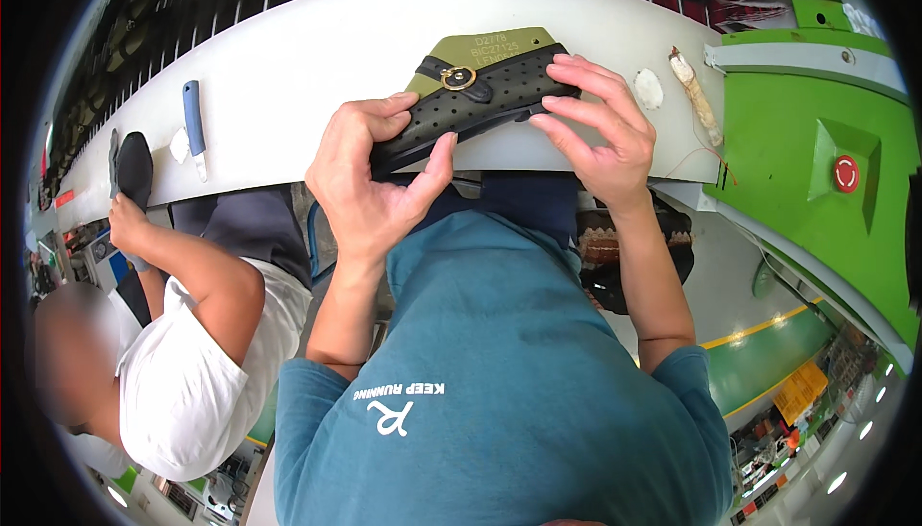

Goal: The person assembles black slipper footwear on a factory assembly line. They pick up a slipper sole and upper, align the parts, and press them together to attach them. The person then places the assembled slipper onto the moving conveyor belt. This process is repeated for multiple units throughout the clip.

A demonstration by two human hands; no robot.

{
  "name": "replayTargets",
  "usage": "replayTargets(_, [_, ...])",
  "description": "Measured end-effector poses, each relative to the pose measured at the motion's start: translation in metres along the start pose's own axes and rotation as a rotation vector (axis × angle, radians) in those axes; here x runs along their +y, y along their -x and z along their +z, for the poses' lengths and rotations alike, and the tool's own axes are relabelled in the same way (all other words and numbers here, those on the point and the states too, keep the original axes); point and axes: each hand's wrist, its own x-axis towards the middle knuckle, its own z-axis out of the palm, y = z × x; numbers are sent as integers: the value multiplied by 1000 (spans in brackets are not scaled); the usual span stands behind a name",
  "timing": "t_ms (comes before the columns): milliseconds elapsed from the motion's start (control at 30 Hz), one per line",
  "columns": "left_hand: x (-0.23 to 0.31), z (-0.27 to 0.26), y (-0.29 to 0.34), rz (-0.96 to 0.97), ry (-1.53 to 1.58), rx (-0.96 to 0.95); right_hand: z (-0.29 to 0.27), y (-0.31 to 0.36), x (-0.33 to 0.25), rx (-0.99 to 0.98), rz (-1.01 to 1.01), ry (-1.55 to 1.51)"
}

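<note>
A black perforated shoe upper (451,108) with a gold ring buckle and strap is fitted over an olive-green shoe last (509,43), tilted above the near edge of the white table. My left hand (370,166) grips its left end, fingers on the top side and thumb along the near edge. At the right end, my right hand (610,127) holds it with bent fingers, the fingertips pressing on the upper's side and edge. The underside of the shoe is hidden from this view.
On the white table (288,74) lie a blue-handled knife (194,127), white scraps (649,90) and a wrapped stick-like tool (695,94). A green machine (797,132) with a red button stands right. At left, a co-worker's hand (130,223) holds a dark shoe-shaped piece (135,169).
</note>
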Motion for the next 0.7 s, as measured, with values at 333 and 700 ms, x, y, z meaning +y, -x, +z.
replayTargets(333, [-2,-2,-3,72,-58,-8,-12,-12,2,-138,48,-53])
replayTargets(700, [2,-3,-7,9,-64,-50,-25,-53,4,-321,179,-63])
